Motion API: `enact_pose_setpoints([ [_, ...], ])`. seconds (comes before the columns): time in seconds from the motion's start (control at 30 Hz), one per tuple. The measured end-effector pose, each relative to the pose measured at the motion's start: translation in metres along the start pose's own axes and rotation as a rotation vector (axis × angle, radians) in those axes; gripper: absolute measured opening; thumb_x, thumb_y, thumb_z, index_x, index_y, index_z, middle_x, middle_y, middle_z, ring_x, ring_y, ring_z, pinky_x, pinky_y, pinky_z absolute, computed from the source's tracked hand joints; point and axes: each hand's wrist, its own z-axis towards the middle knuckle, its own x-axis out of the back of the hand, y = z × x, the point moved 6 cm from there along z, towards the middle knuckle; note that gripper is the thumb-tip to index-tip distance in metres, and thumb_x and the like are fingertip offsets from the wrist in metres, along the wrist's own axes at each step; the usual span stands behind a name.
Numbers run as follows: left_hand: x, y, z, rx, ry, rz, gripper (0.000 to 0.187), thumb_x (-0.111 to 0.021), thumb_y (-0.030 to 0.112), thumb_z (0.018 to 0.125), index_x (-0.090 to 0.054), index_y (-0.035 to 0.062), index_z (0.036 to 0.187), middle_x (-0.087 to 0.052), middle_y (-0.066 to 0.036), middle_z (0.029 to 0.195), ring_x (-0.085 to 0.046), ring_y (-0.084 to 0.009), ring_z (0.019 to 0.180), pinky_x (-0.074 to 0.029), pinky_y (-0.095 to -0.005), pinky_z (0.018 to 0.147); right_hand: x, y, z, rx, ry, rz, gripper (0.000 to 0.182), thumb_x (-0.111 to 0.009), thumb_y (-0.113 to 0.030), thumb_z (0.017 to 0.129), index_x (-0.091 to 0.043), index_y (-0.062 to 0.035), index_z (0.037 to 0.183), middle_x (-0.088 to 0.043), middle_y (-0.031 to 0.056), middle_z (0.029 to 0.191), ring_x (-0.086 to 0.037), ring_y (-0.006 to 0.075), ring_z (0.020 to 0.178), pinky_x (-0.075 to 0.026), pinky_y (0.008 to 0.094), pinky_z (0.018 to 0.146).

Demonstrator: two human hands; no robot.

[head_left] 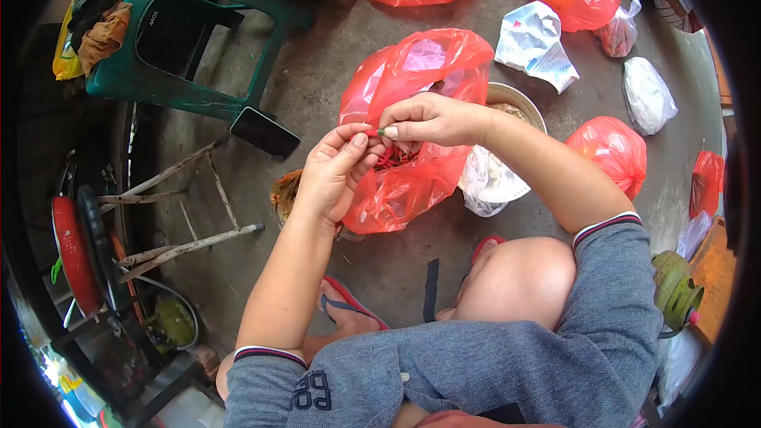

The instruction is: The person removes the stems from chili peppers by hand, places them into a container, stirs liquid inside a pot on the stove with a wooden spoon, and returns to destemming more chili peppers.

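Over an open red plastic bag (pixel 396 198), both of my hands are raised close together. My left hand (pixel 337 170) pinches a small red chili pepper (pixel 366 133) between thumb and fingers. At its green stem end (pixel 381 132), the thumb and fingers of my right hand (pixel 428 120) are closed. Partly hidden under my hands, more red chilies (pixel 390 158) lie in the bag. A pale round basin (pixel 519 97), holding something light-coloured, stands beside the bag, below my right forearm.
A green plastic stool (pixel 198 95) stands at the upper left, with a phone (pixel 265 131) at its edge. Several other bags lie around, including a red one (pixel 609 154), a white one (pixel 648 95) and a crumpled printed one (pixel 537 43). A gas cylinder (pixel 674 289) is at the right.
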Motion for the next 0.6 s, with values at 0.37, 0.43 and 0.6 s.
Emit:
enact_pose_setpoints([
  [0.37,0.075,0.050,-0.040,-0.018,0.108,0.705,0.019,-0.060,0.010,0.084,-0.061,-0.0003,0.100,-0.064,-0.006,0.089,-0.061,-0.0112,0.078,-0.048,-0.0213,0.069,0.016,0.020,0.011,-0.112,0.026,-0.622,0.021,-0.051,-0.009,0.083,-0.061,-0.0042,0.100,-0.065,0.0111,0.083,-0.063,0.0251,0.080,-0.049,0.0337,0.072],
  [0.43,0.087,0.049,-0.049,-0.004,0.133,1.001,0.021,-0.060,0.009,0.083,-0.061,-0.0005,0.102,-0.063,-0.007,0.093,-0.061,-0.0124,0.080,-0.048,-0.0225,0.070,0.010,0.031,0.011,0.034,0.078,-0.760,0.028,-0.053,-0.007,0.079,-0.061,-0.0082,0.105,-0.064,0.0131,0.090,-0.061,0.0313,0.085,-0.048,0.0368,0.078],
  [0.6,0.055,0.069,-0.050,-0.422,0.192,1.146,0.024,-0.058,0.009,0.083,-0.061,0.0009,0.105,-0.057,-0.010,0.111,-0.057,-0.0154,0.097,-0.049,-0.0272,0.075,0.006,0.038,0.013,-0.082,0.045,-0.941,0.033,-0.054,-0.011,0.076,-0.060,-0.0091,0.108,-0.059,0.0162,0.104,-0.057,0.0318,0.095,-0.046,0.0385,0.084],
])
